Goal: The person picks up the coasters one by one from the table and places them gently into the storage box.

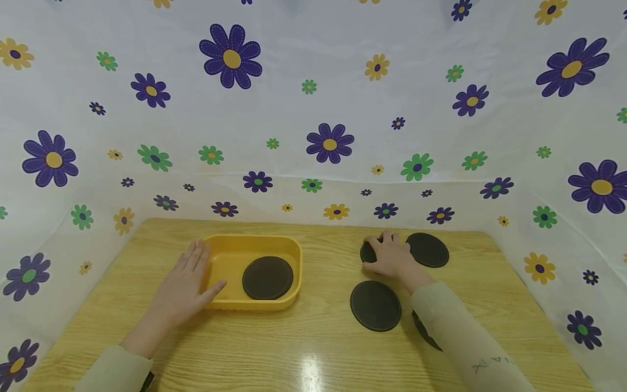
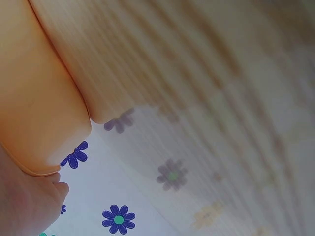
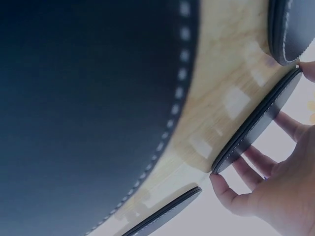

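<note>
My left hand (image 1: 183,286) rests along the left side of a yellow plastic tub (image 1: 297,256), fingers straight and thumb spread over its near rim. Inside the tub, at its right, lies a round black coaster (image 1: 268,277). At the back right, my right hand (image 1: 389,256) grips another black coaster (image 1: 367,253) by its edge, thumb and fingers spread round it and partly covering it. In the right wrist view this gripped coaster (image 3: 261,123) shows white stitching along its rim. Right beside that hand lies a further coaster (image 1: 428,250).
Nearer on the wood-grain table (image 1: 323,337) lies a coaster (image 1: 375,306). One more coaster (image 1: 425,331) is partly hidden under the right sleeve (image 1: 460,332). A white flower-printed cloth (image 1: 284,109) stands round the table's back and sides.
</note>
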`<state>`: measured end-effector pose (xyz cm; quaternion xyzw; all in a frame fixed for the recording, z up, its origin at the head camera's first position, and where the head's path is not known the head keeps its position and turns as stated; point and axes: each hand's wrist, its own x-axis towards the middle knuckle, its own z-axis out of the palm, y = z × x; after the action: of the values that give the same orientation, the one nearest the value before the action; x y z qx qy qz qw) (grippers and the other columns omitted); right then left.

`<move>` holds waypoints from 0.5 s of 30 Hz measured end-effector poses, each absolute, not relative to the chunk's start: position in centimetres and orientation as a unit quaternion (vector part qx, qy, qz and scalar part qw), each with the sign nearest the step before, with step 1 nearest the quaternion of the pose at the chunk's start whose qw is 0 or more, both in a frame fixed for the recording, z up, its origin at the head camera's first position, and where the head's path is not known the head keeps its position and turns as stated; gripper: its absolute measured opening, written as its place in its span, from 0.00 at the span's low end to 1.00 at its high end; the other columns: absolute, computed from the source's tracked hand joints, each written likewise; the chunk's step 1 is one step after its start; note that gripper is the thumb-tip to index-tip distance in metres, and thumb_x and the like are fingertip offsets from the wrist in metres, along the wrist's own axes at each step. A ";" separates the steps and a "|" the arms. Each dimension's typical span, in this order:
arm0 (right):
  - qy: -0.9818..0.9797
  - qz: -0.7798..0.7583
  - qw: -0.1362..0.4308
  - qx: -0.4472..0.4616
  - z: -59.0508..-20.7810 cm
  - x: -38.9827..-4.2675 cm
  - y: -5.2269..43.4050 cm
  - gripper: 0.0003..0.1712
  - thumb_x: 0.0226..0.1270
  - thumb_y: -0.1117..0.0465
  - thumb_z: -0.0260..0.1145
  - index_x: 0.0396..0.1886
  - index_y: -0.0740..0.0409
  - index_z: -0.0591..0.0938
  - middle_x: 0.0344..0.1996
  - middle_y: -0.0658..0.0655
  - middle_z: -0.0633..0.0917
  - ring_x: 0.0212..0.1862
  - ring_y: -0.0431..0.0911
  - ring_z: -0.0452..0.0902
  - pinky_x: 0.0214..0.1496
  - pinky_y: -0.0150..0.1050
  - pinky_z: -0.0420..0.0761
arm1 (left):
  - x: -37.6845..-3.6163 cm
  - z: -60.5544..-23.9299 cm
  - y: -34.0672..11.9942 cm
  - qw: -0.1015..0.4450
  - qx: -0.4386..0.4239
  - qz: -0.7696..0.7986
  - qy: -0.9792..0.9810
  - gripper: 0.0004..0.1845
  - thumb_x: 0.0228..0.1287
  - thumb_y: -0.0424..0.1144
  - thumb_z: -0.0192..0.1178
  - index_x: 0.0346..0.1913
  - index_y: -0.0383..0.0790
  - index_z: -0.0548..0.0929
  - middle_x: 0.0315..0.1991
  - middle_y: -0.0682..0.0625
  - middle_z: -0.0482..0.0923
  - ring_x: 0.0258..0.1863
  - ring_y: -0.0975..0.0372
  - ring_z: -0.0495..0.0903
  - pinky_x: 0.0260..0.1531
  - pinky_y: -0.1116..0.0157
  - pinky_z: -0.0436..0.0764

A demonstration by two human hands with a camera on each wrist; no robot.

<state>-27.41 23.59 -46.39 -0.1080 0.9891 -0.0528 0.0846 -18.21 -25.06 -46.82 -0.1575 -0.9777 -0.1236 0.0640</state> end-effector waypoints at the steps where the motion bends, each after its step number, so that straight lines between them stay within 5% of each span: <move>1: 0.989 -0.050 0.086 -0.107 -46.3 -27.4 23.5 0.46 0.65 0.38 0.66 0.79 0.52 0.69 0.72 0.78 0.66 0.72 0.75 0.63 0.63 0.79 0.72 | -18.2 -46.8 -25.1 0.065 -0.158 -0.123 -0.978 0.52 0.78 0.65 0.53 0.83 0.24 0.52 0.84 0.28 0.48 0.85 0.35 0.49 0.85 0.40 0.52; 15: 0.990 -0.010 0.058 -0.128 -45.2 -27.9 22.2 0.51 0.60 0.35 0.65 0.78 0.58 0.71 0.70 0.74 0.70 0.72 0.69 0.65 0.60 0.75 0.78 | -18.2 -46.6 -25.0 0.061 -0.157 -0.127 -0.978 0.52 0.78 0.65 0.53 0.83 0.24 0.51 0.85 0.28 0.45 0.85 0.35 0.48 0.84 0.39 0.53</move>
<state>-27.94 22.18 -45.21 -0.1283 0.9900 -0.0095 0.0577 -18.17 -25.02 -46.62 -0.1571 -0.9776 -0.1266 0.0606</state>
